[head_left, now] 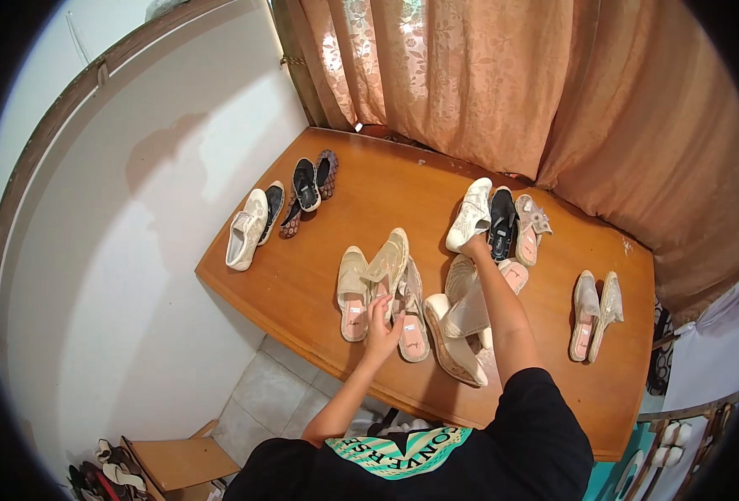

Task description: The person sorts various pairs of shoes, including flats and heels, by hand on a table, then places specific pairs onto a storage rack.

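My right hand (pixel 475 245) is closed at the heel of a white patterned shoe (pixel 471 209), beside a black shoe (pixel 501 221) at the back of the table. My left hand (pixel 382 331) is open, thumb and fingers apart, right at the back of a beige slip-on shoe (pixel 389 257). That shoe overlaps a beige mule (pixel 353 284) on its left and another mule (pixel 414 338) on its right, both with pink insoles. Between my arms lie a cream shoe (pixel 453 346) and a pale shoe (pixel 467 309), partly covered by my right forearm.
On the left of the wooden table (pixel 303 284) stand a white shoe (pixel 248 230), black shoes (pixel 306 184) and patterned ones (pixel 327 174). A pair of mules (pixel 586 313) lies at the right. Curtains (pixel 478 75) hang behind; a cardboard box (pixel 177 462) sits below left.
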Demonstrator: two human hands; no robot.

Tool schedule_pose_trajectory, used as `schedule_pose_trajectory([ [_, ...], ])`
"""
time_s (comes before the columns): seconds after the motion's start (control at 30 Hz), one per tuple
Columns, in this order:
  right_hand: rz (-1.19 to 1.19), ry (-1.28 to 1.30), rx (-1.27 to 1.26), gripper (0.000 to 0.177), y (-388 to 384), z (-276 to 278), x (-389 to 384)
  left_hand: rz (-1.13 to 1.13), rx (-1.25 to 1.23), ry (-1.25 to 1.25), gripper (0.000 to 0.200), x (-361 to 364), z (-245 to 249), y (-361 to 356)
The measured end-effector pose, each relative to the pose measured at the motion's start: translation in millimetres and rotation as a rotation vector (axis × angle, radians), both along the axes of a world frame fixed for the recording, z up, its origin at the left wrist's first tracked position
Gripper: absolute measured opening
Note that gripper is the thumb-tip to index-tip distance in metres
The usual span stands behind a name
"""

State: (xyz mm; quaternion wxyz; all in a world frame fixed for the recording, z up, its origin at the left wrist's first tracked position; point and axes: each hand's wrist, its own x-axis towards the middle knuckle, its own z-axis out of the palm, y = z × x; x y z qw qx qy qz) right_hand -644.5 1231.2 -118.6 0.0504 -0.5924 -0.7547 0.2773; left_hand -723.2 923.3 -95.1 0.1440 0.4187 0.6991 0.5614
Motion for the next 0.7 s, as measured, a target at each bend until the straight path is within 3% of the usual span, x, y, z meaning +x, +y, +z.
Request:
schedule_pose_trajectory([
  [0.13,-0.07,-0.041,-0.17,0.048,-11,27,-5,-0.01,0.041,0.0,0.042,-15,-12,5],
  [0.23,-0.024,0.006,0.144,0.036,-29,41,-9,-0.034,0.014,-0.046,0.042,-27,2,6],
  [0.27,-0.031,0.006,0.142,0.036,-34,46,-9,-0.043,0.044,-0.01,0.042,-34,1,8],
  [0.37,0.031,0.226,0.473,0.029,-56,53,-12,-0.064,0.074,0.029,0.042,-54,7,7],
  [0.47,0.051,0.431,0.624,0.024,-115,73,-13,-0.064,0.07,0.023,0.042,-73,9,7],
  [0.6,0.112,0.654,0.618,0.02,-223,86,-15,-0.045,0.096,-0.135,0.046,-93,12,5],
  [0.7,0.135,0.682,0.587,0.018,-279,67,-22,0.027,0.17,0.011,0.06,-102,39,-10],
])
